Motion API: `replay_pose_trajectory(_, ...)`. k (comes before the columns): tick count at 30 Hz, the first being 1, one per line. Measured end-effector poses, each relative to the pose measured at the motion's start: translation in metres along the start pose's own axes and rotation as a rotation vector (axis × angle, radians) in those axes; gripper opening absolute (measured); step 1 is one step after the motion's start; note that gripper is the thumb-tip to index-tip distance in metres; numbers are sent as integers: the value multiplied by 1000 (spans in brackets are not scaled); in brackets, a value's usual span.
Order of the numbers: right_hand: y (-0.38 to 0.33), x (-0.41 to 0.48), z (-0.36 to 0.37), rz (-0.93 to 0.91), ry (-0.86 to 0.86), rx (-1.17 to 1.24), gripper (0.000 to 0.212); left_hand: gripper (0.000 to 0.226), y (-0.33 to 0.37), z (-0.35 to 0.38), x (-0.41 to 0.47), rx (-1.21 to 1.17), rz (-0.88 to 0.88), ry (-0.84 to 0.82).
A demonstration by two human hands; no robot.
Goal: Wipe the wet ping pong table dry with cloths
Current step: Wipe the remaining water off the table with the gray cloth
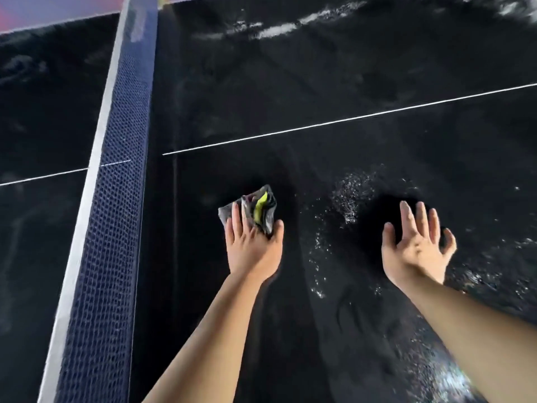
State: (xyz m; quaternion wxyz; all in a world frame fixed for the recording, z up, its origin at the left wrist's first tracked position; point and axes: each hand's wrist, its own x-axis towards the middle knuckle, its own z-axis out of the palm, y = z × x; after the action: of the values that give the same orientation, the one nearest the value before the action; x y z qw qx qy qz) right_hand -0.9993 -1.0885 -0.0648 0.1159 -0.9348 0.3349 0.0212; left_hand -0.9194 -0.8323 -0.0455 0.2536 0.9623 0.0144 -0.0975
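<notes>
The black ping pong table (319,82) is wet, with beads and streaks of water (348,196) glinting between and to the right of my hands. My left hand (252,245) presses a crumpled grey cloth with a yellow stripe (255,207) flat on the table, a little right of the net. My right hand (418,245) is held palm down with its fingers spread, over a very dark patch (386,210). I cannot tell whether that patch is a shadow or a dark cloth.
The dark blue net (116,199) with its white top band runs from top centre to bottom left, close to my left hand. A white centre line (348,119) crosses the table beyond my hands. More water shines at the far edge (276,30) and lower right.
</notes>
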Motion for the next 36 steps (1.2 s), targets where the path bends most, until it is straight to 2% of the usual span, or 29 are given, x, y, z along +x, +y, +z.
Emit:
replay_pose_trajectory(1, 1, 1, 1, 4, 5, -22, 60, 69, 4, 11, 11, 157, -7, -21)
replay_pose_trajectory(2, 3, 1, 4, 2, 18, -36, 59, 72, 10, 17, 25, 205, -13, 0)
replay_pose_trajectory(7, 3, 2, 7, -20, 60, -4, 63, 73, 46, 10, 120, 213, -36, -36)
replay_pose_trajectory(14, 1, 5, 6, -16, 78, -15, 64, 70, 62, -8, 192, 333, 200, -179)
replay_pose_trajectory(19, 1, 6, 5, -19, 64, -30, 65, 71, 43, -7, 122, 432, 614, -333)
replay_pose_trajectory(21, 2, 5, 7, -18, 61, -26, 64, 66, 29, 0, 60, 471, 873, -400)
replay_pose_trajectory(23, 3, 5, 6, -10, 52, -32, 62, 60, 8, 6, -14, 409, 1142, -495)
replay_pose_trajectory(25, 3, 5, 5, -3, 37, -39, 60, 55, -12, 9, -74, 369, 1309, -634)
replay_pose_trajectory(26, 3, 4, 5, -3, 33, -42, 59, 56, -21, 10, -92, 357, 1338, -668)
replay_pose_trajectory(27, 3, 4, 4, -2, 32, -42, 59, 57, -24, 8, -101, 284, 1325, -692)
replay_pose_trajectory(28, 3, 3, 4, -3, 32, -41, 59, 57, -20, 3, -104, 132, 1234, -755)
replay_pose_trajectory(29, 3, 3, 4, -5, 35, -37, 59, 54, -11, -5, -101, -99, 1061, -858)
replay_pose_trajectory(31, 4, 3, 5, -6, 42, -30, 61, 39, 17, -30, -87, -629, 476, -1076)
replay_pose_trajectory(32, 4, 3, 5, -7, 47, -26, 63, 32, 31, -44, -74, -809, 210, -1087)
replay_pose_trajectory(34, 3, 2, 5, -8, 55, -21, 66, 21, 52, -66, -37, -988, -108, -908)
replay_pose_trajectory(36, 3, 1, 5, -6, 63, -23, 66, 24, 69, -85, 11, -1135, -224, -715)
